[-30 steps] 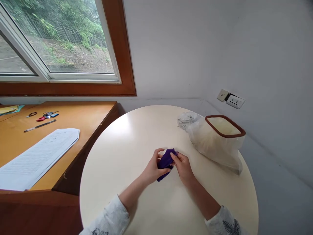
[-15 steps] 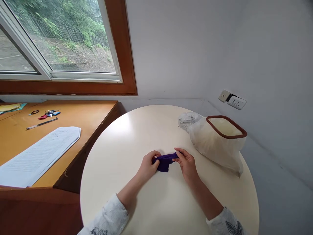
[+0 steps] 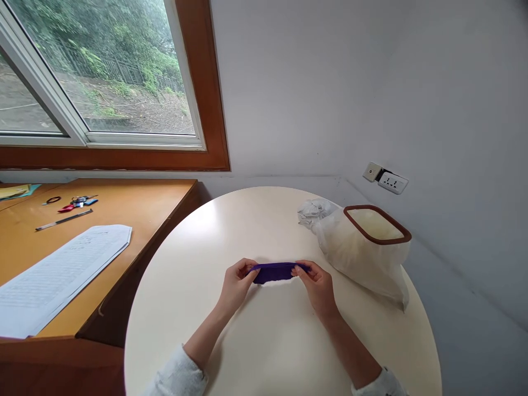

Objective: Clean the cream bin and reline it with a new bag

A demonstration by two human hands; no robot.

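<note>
A small piece of purple cloth (image 3: 275,273) is stretched between my two hands over the round cream table (image 3: 231,231). My left hand (image 3: 239,280) pinches its left end between thumb and fingers. At the other end, my right hand (image 3: 317,283) grips the cloth the same way. Its upper edge looks folded and runs nearly straight, while the lower edge hangs uneven. Parts of both ends are hidden by my fingers.
Right of my hands stands a whitish plastic bag (image 3: 358,258) with a brown rim (image 3: 377,240), a crumpled clear bag (image 3: 315,212) beside it. On the wooden desk (image 3: 152,209) at left lie papers (image 3: 70,275), a pen (image 3: 64,220) and keys (image 3: 80,202).
My hands have moved apart, pulling the purple cloth out wider and straighter. The hanging flap now spreads along the whole length. The view has tilted up slightly.
</note>
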